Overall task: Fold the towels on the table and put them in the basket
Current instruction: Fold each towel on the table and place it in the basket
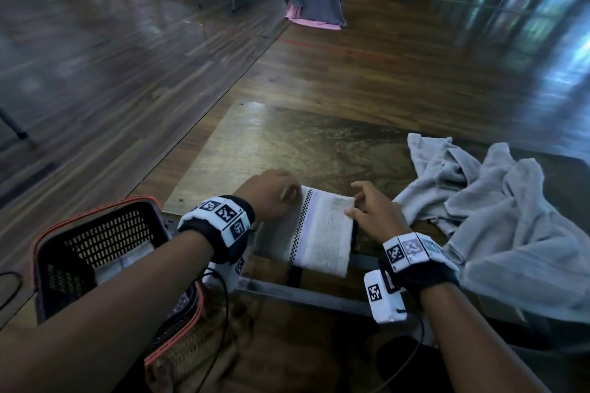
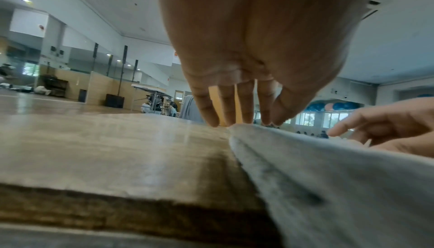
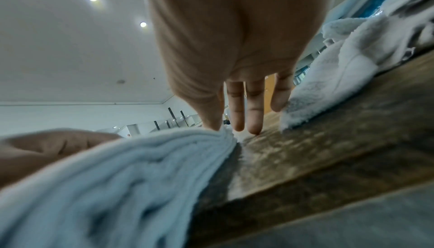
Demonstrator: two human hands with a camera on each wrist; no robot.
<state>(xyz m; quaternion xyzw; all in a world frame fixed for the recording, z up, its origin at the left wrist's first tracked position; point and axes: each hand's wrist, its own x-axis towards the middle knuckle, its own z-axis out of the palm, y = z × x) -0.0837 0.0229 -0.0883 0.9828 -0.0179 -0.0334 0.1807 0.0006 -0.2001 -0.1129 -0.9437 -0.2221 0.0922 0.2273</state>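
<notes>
The left hand (image 1: 266,193) has its fingers (image 2: 206,109) extended downward and slightly spread, their tips touching the far left corner of a folded towel (image 1: 322,233); whether the thumb pinches the cloth under them cannot be told. The right hand (image 1: 372,210) reaches to the far right corner of the same towel, its fingers (image 3: 254,111) straight and a little apart, two tips on or just above the tabletop beside the towel's edge, while the thumb-side finger touches the stacked layers of the fold.

Between the two hands the folded towel lies flat on the table (image 1: 287,143), a pale rectangle with a checkered stripe and a lilac band running beside the left fingers. Its near end reaches the table's front edge.

Just beyond the right hand's little finger, a heap of unfolded pale grey towels (image 1: 498,217) lies crumpled on the table, close to the hand but apart from the folded towel.

Outward of the left wrist, below the table's left edge, stands a black mesh basket (image 1: 57,265) with an orange rim; something pale lies inside it.
</notes>
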